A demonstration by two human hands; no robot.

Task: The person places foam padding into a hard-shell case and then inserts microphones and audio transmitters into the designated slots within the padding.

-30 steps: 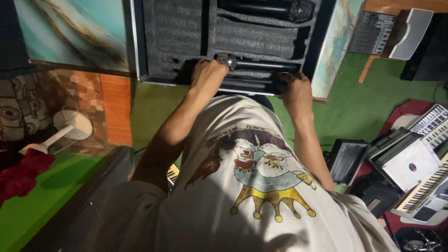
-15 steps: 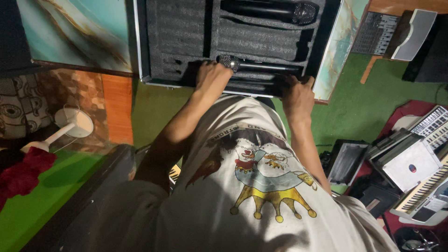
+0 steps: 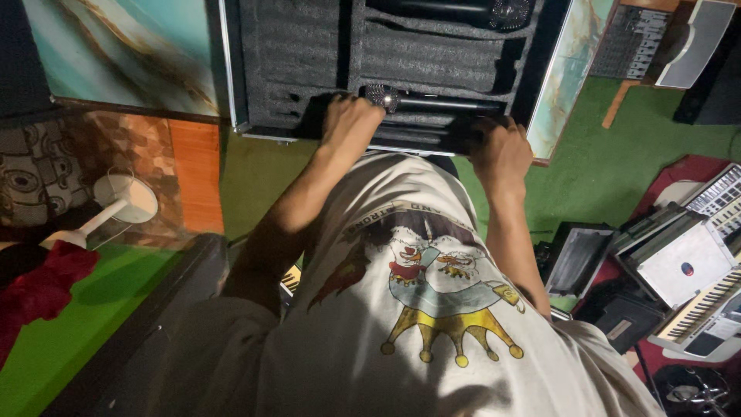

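Fingers of left hand (image 3: 349, 123) curled beside microphone (image 3: 432, 100), grip unclear | right hand (image 3: 500, 150) curled over case (image 3: 293, 62) front edge | microphone lying in grey foam slot | second microphone (image 3: 463, 11) in upper slot.

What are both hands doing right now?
Left hand: closed around the microphone lying in the foam case.
Right hand: curled on the case's front edge; grip unclear.

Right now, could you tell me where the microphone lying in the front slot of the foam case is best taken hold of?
Grip the microphone along its slim dark barrel, from above. It lies flat in the foam slot of the case, mesh head by the left hand, barrel end near the right hand, so only its upper side is exposed.
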